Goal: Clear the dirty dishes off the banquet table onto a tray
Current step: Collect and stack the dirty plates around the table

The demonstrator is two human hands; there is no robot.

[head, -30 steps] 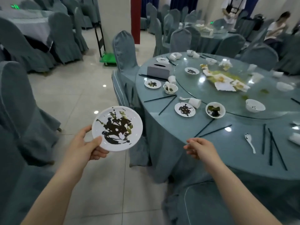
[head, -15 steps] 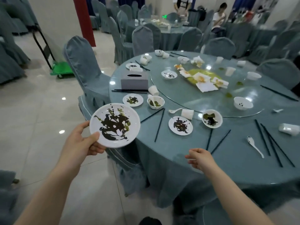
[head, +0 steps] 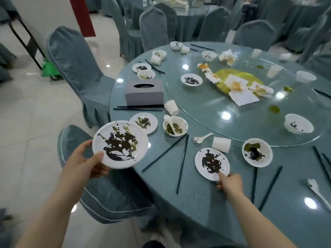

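You are standing at a round banquet table [head: 206, 208] draped in blue-grey cloth, with a glass turntable [head: 211, 108] lying at its centre. Touching your right hand [head: 230, 183], a sauce-smeared small plate [head: 212, 163] is sitting on the cloth. Just beyond it a tipped white cup [head: 221, 144] and a white spoon [head: 202, 138] are lying; to the grip's right, a dirty bowl [head: 257, 154]; to its left, crossed black chopsticks [head: 180, 163]. Well beyond them a grey tissue box [head: 144, 93] is resting near the turntable's rim.

Left hand [head: 84, 161] holds one smeared plate [head: 120, 144] — right hand [head: 230, 182] pinches another plate [head: 212, 164].
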